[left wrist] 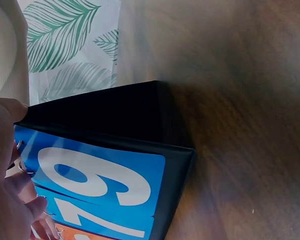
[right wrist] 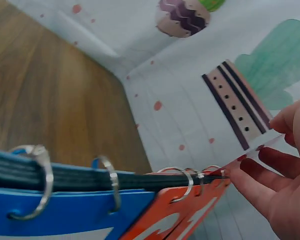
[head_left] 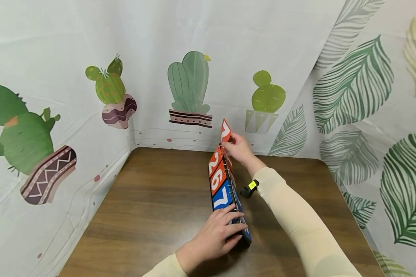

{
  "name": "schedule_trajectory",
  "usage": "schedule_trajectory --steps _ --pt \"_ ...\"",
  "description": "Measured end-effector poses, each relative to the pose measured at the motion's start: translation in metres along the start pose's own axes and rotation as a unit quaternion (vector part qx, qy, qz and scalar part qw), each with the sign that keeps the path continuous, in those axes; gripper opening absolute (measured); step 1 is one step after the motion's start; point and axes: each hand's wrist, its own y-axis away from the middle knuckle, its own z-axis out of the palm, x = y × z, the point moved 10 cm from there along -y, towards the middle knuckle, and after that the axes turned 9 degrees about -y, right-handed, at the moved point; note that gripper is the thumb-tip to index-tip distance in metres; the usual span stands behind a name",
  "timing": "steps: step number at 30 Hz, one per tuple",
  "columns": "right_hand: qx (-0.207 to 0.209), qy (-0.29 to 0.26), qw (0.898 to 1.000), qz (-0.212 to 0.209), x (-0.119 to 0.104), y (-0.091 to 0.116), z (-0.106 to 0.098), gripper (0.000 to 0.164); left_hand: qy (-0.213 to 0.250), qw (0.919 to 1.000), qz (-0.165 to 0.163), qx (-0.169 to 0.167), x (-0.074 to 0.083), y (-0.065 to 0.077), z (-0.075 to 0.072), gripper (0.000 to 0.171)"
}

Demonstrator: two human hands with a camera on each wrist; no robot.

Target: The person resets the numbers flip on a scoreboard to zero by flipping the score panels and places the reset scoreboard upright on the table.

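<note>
A tabletop flip scoreboard (head_left: 221, 196) with red and blue number cards on metal rings (right wrist: 45, 175) stands tent-like on the table, its length running away from me. My left hand (head_left: 216, 232) holds its near end, fingers across the ringed top edge. In the left wrist view, blue cards (left wrist: 95, 180) with white digits hang beside that hand. At the far end my right hand (head_left: 240, 149) pinches a red number card (head_left: 225, 130), which stands up above the top edge. The right wrist view shows the right thumb and fingers (right wrist: 255, 190) close to the last rings.
The brown wooden table (head_left: 152, 200) extends on both sides of the scoreboard. Behind it hangs a white cloth (head_left: 149, 77) printed with cacti and leaves. A black strap with a yellow tag (head_left: 253, 185) is at the right wrist.
</note>
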Motion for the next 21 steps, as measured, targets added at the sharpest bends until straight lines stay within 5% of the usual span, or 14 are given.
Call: schedule_trajectory --steps 5,11,21 --pt "-0.025 0.138 0.989 -0.053 -0.002 0.002 0.013 0.051 -0.004 0.9997 0.004 0.023 0.0 0.0 0.0 0.03" --pt "-0.067 0.3 0.944 -0.119 -0.006 0.004 0.033 0.057 0.006 0.9999 -0.002 0.014 -0.002 0.0 0.001 0.03" --pt "-0.132 0.461 0.868 -0.128 0.007 0.003 0.059 0.037 0.018 0.9998 -0.006 0.004 -0.005 0.0 0.003 0.029"
